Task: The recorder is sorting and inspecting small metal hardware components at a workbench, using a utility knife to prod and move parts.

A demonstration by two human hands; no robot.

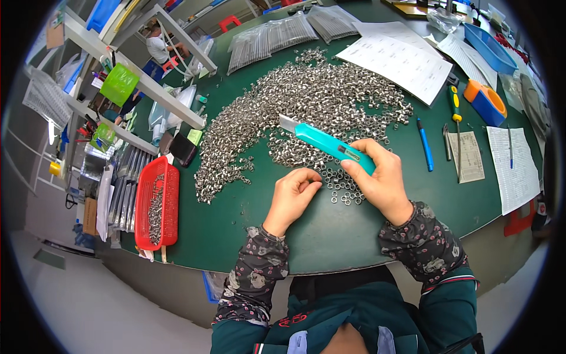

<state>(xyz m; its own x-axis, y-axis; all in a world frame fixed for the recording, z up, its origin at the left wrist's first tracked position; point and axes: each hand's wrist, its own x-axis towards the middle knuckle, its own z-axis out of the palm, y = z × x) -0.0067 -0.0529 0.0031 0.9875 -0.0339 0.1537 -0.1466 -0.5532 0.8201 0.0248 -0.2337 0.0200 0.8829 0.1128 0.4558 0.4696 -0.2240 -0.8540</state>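
My right hand (386, 182) grips a teal utility knife (321, 140), thumb along its handle. The knife points up and to the left, and its blade end lies over a wide heap of small metal rings (295, 97). Lower and to the left, my left hand (290, 199) is closed, with thumb and index finger drawn together. Whether anything small sits between those fingertips cannot be seen. Several loose rings (344, 194) lie on the green table between my hands, at the heap's near edge.
On the left stands a red basket (171, 206) partly filled with metal pieces. Bags of metal rods (268, 41) and printed sheets (401, 62) lie beyond the heap. To the right are a blue pen (425, 144), a screwdriver (455, 105), an orange-and-blue tape dispenser (486, 103) and a blue tray (489, 47).
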